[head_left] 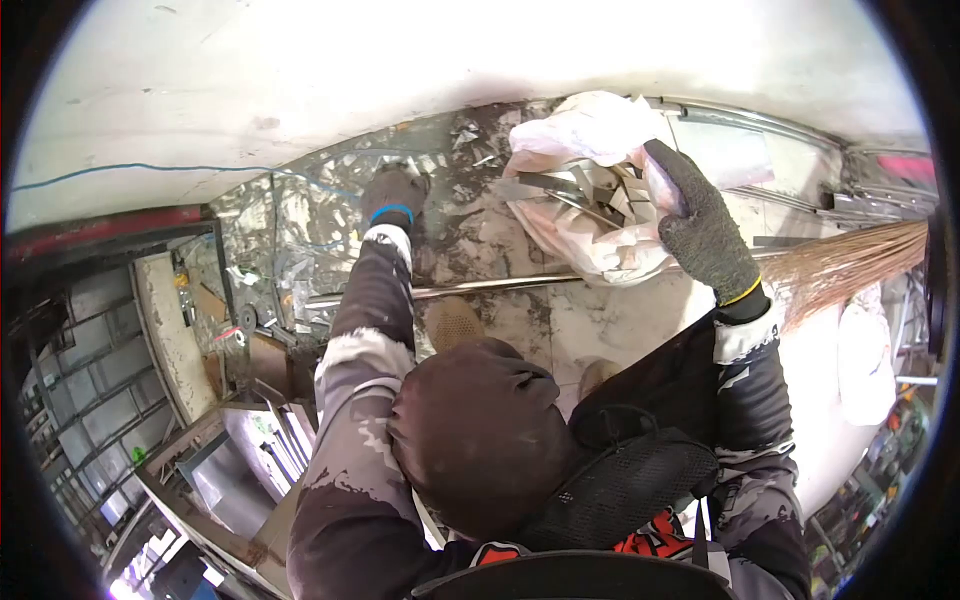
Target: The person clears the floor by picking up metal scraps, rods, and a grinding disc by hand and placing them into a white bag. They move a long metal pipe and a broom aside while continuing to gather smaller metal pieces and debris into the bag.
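Note:
A white plastic sack point(570, 135) stands open on the floor, with several flat metal offcuts point(600, 195) inside. My right hand point(705, 225), in a dark grey knit glove with a yellow cuff, grips the sack's right rim, thumb on the near side. My left hand point(395, 195), in a similar glove with a blue cuff, reaches down to the dirty floor point(465, 225) left of the sack. Its fingers point away and are mostly hidden, so whether they hold anything does not show. Small pale scraps point(345, 165) lie scattered around it.
A long metal tube point(490, 284) lies on the floor just in front of my feet. To the right are a straw broom point(850, 260) and metal lengths point(880, 200) along the wall. A blue cable point(150, 166) runs along the left. Racks and sheet offcuts point(230, 480) stand lower left.

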Motion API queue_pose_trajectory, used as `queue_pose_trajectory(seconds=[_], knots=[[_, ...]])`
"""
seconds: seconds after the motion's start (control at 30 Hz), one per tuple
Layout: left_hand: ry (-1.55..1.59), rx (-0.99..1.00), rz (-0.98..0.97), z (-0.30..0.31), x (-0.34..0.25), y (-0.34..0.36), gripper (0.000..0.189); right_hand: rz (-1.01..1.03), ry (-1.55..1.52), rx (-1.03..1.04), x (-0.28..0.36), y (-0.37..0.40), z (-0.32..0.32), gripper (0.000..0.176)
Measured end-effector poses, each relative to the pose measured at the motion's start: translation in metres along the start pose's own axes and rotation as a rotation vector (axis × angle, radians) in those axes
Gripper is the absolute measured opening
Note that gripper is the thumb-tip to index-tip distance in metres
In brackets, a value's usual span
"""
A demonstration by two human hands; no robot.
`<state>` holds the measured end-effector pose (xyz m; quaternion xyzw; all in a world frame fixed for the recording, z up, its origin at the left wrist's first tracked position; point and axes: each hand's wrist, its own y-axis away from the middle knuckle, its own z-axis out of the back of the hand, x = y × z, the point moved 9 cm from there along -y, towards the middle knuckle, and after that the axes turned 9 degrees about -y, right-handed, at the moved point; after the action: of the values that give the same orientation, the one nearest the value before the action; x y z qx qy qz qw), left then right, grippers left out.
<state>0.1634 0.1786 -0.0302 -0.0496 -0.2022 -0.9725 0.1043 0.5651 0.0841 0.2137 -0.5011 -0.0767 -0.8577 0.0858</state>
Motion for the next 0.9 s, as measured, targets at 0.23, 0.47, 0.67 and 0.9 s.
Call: queue_pose_trajectory(seconds=[0.23,0.47,0.67,0.9], knots=[[0.138,0.163,0.199,0.008,0.007,-0.009,0.059,-0.116,0.017,-0.027,-0.003,0.01,-0.001,0.081],[0.223,0.097,0.278,-0.074,0.032,-0.081,0.049,-0.144,-0.013,-0.043,-0.002,0.01,0.0,0.083],[0.433,-0.007,0.441,-0.016,0.034,-0.032,0.05,-0.144,0.003,-0.047,0.004,0.008,-0.002,0.083],[0.042,-0.139,0.096,0.007,0.022,-0.037,0.036,-0.175,-0.032,-0.04,0.006,0.008,-0.003,0.083]])
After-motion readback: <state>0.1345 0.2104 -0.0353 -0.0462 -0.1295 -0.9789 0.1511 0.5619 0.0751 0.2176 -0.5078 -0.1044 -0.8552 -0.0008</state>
